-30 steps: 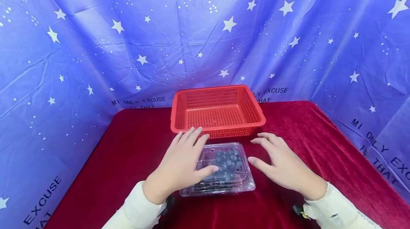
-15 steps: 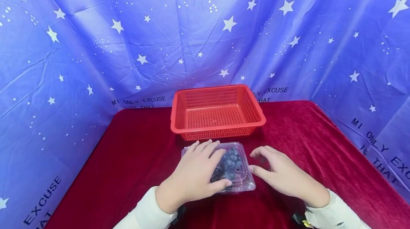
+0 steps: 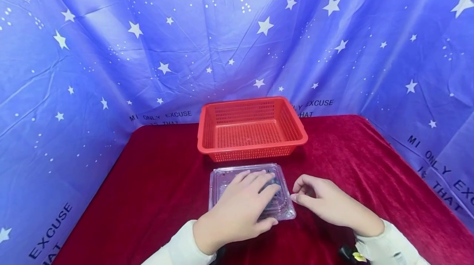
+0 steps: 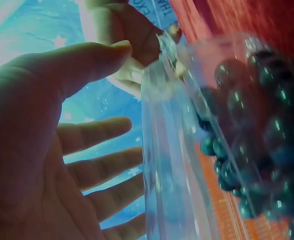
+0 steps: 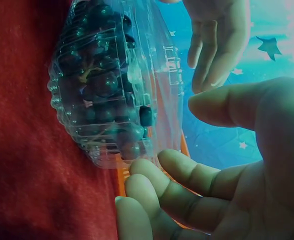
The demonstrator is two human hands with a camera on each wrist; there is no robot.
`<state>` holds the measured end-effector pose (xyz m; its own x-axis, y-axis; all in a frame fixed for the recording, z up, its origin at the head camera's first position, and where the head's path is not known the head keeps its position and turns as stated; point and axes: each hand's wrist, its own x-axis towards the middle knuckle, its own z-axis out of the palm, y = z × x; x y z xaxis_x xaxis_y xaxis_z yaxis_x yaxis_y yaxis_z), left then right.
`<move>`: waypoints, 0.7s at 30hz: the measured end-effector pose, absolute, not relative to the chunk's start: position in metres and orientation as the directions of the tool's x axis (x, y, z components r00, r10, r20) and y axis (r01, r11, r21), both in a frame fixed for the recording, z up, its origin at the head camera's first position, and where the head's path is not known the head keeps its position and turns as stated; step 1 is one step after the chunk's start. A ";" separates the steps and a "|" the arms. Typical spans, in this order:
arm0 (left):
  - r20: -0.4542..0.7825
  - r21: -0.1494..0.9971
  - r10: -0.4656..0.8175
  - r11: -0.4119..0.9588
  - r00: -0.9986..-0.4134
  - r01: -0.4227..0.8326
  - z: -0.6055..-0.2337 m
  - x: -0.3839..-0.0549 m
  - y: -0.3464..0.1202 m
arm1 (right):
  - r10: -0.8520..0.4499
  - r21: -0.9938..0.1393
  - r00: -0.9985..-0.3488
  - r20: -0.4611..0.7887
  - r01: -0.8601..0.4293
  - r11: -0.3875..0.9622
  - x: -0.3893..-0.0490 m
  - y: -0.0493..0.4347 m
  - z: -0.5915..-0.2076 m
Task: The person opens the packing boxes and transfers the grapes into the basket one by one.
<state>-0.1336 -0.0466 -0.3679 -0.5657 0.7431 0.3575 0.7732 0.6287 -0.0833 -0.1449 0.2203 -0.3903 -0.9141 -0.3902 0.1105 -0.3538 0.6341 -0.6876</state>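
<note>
A clear plastic clamshell box (image 3: 226,179) lies on the table, its lid down. Dark, round, grape-like fruit (image 5: 104,82) fills much of it. My left hand (image 3: 242,207) lies across the top with fingers spread and straight, hiding most of the lid in the head view. In the left wrist view its fingertips reach the lid's plastic. Beside the box's right edge is my right hand (image 3: 326,201), fingers loosely bent and thumb tip at the rim. The right wrist view shows a gap between thumb and fingers, with nothing pinched there.
A red perforated plastic basket (image 3: 252,149) stands just behind the box, with nothing visible inside. Dark red velvet cloth (image 3: 155,191) covers the table. Blue star-printed curtains (image 3: 207,43) hang around its back and sides.
My left hand has moved right and toward me, from the box's left side onto its lid. The right hand has come slightly lower, its fingers bending more toward the thumb. Box and basket stay put.
</note>
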 end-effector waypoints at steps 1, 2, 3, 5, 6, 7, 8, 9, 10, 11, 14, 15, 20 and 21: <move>0.356 -0.088 0.746 0.626 -0.563 0.775 -0.368 -0.133 -0.044 | -0.396 -0.704 -0.913 0.096 -0.343 0.622 -0.145 0.221 -0.391; 0.354 -0.093 0.750 0.623 -0.559 0.777 -0.369 -0.132 -0.042 | -0.402 -0.721 -0.912 0.077 -0.330 0.610 -0.145 0.221 -0.391; 0.351 -0.095 0.754 0.619 -0.556 0.779 -0.369 -0.131 -0.040 | -0.409 -0.737 -0.911 0.055 -0.314 0.598 -0.145 0.221 -0.392; 0.339 -0.095 0.761 0.612 -0.553 0.785 -0.370 -0.130 -0.037 | -0.423 -0.768 -0.906 0.010 -0.278 0.577 -0.145 0.222 -0.394; 0.332 -0.093 0.767 0.606 -0.550 0.790 -0.371 -0.130 -0.035 | -0.432 -0.781 -0.902 -0.008 -0.264 0.566 -0.146 0.223 -0.395; 0.323 -0.094 0.773 0.601 -0.547 0.794 -0.372 -0.130 -0.034 | -0.441 -0.791 -0.897 -0.022 -0.254 0.557 -0.146 0.223 -0.396; 0.316 -0.094 0.778 0.595 -0.543 0.798 -0.373 -0.129 -0.033 | -0.453 -0.803 -0.891 -0.037 -0.244 0.544 -0.147 0.224 -0.397; 0.310 -0.092 0.782 0.591 -0.540 0.802 -0.374 -0.129 -0.033 | -0.469 -0.815 -0.882 -0.045 -0.239 0.528 -0.148 0.225 -0.399; 0.305 -0.092 0.785 0.587 -0.538 0.804 -0.375 -0.129 -0.032 | -0.485 -0.826 -0.873 -0.052 -0.235 0.512 -0.150 0.226 -0.400; 0.303 -0.095 0.789 0.584 -0.535 0.807 -0.376 -0.129 -0.032 | -0.497 -0.837 -0.865 -0.063 -0.226 0.499 -0.150 0.227 -0.402; 0.308 -0.109 0.794 0.576 -0.524 0.810 -0.379 -0.130 -0.030 | -0.540 -0.867 -0.837 -0.085 -0.205 0.455 -0.153 0.230 -0.406; 0.311 -0.114 0.796 0.573 -0.519 0.811 -0.381 -0.130 -0.029 | -0.551 -0.872 -0.830 -0.090 -0.201 0.445 -0.154 0.231 -0.407; 0.290 -0.124 0.804 0.569 -0.518 0.813 -0.386 -0.130 -0.023 | -0.583 -0.895 -0.801 -0.136 -0.153 0.419 -0.155 0.231 -0.410; 0.286 -0.127 0.805 0.569 -0.520 0.812 -0.387 -0.130 -0.023 | -0.590 -0.900 -0.795 -0.143 -0.143 0.411 -0.155 0.231 -0.411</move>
